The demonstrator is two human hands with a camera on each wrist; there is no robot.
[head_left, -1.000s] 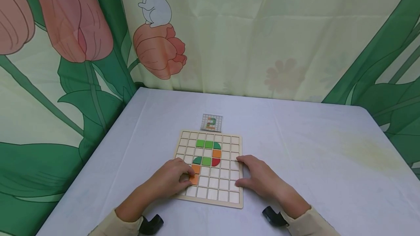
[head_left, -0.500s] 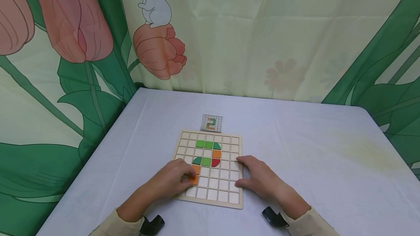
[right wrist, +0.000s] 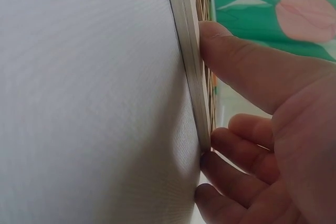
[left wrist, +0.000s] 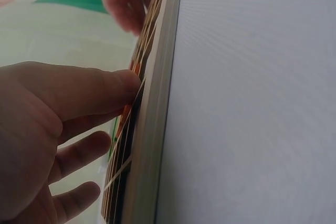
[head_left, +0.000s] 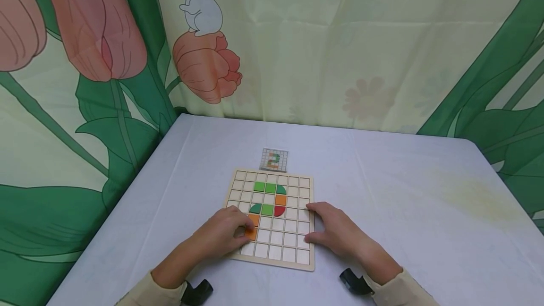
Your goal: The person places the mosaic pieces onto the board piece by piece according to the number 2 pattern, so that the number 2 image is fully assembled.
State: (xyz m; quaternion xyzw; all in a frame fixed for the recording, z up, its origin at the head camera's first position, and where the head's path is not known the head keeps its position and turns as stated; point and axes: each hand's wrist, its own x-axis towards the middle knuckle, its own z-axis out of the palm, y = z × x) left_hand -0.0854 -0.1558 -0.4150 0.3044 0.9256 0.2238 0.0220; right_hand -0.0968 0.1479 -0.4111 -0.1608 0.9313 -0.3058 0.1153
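Observation:
A wooden grid board [head_left: 272,263] lies flat on the table with coloured tiles in some cells. At its lower left, my left hand [head_left: 223,231] pinches an orange square tile [head_left: 251,234] between thumb and index finger; the hand partly covers it. Just above is another orange square tile [head_left: 254,219]. Higher up sit green squares [head_left: 267,209], dark green rounded tiles [head_left: 281,189], a red rounded tile [head_left: 279,210] and one more orange square [head_left: 280,199]. My right hand [head_left: 337,230] rests at the board's right edge, thumb and fingers spread and touching it.
A small pattern card [head_left: 274,159] printed with a coloured figure on a grid lies against the board's far edge. White cloth covers the table [head_left: 403,192]. Behind it hangs a curtain [head_left: 323,51] printed with tulips and a white animal.
Almost nothing moves. The left hand shifts very slightly over the lower orange square tile, while the right hand stays at the board's edge.

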